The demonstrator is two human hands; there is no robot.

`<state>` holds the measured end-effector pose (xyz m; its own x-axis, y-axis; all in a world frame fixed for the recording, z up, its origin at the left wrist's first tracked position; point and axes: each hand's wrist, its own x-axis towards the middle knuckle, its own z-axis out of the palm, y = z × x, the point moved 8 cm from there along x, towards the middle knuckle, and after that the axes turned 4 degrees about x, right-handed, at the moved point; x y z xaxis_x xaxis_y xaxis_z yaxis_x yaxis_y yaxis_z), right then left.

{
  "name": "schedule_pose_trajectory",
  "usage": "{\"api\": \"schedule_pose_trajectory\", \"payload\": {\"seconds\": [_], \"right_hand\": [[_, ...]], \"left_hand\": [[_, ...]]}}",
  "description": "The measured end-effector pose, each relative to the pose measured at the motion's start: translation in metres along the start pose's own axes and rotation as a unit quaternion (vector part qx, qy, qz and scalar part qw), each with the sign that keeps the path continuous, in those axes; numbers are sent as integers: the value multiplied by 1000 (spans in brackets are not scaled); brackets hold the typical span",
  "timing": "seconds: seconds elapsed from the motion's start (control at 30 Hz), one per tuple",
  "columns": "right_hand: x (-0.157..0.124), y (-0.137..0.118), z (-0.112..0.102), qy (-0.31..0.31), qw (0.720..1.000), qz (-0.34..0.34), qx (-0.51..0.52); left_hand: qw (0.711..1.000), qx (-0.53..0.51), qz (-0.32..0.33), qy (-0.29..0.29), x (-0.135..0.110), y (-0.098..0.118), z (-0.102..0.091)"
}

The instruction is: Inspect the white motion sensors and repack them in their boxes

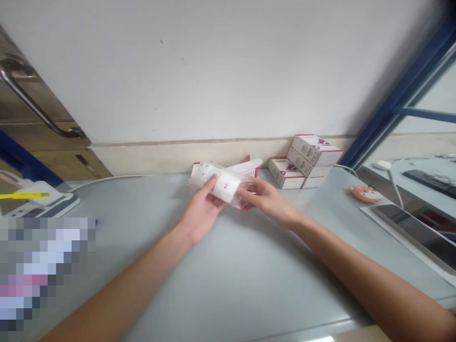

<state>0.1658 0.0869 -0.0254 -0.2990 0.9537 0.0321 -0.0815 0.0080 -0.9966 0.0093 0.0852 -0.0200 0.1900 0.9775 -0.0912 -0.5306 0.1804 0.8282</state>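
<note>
A white object in a clear plastic bag (225,184), with a small red mark on it, is held up above the grey table. What the object is I cannot make out. My left hand (204,206) grips its lower left side, thumb across the front and fingers underneath. At the bag's right end, my right hand (265,199) pinches the loose plastic. Just behind the bag lies a white and red carton (247,167) with a raised flap, partly hidden by the bag and my hands.
Several white and red boxes (309,156) are stacked against the wall at the right back. Farther right are an orange mouse (366,194) and a dark keyboard (413,228). A white device (42,199) with a yellow strip stands at the left, behind a pixelated area.
</note>
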Motion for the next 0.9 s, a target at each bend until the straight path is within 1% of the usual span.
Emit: {"api": "schedule_pose_trajectory", "payload": {"seconds": [0.07,0.13,0.3,0.43,0.57,0.67,0.77,0.9], "right_hand": [[1,1,-1,43,999,-17,25],[0,1,-3,71,995,-17,61],[-1,-6,-12,99,990,-7,102],[-3,-8,-17,116,983,-7,143],[-2,6,-5,75,991,45,102],[-2,8,-1,83,992,25,93],[-3,9,0,96,985,22,139],[-5,11,-3,116,967,61,217]], "left_hand": [[1000,-12,-3,9,0,0,-1],[999,-29,-5,24,1,1,-4],[996,-70,-13,47,5,1,-11],[996,-71,-11,57,6,-1,-14],[997,-56,-20,45,5,-5,-11],[999,-35,-22,35,5,-8,-8],[1000,-11,-23,15,5,-9,-6],[999,18,5,-35,3,-3,2]]}}
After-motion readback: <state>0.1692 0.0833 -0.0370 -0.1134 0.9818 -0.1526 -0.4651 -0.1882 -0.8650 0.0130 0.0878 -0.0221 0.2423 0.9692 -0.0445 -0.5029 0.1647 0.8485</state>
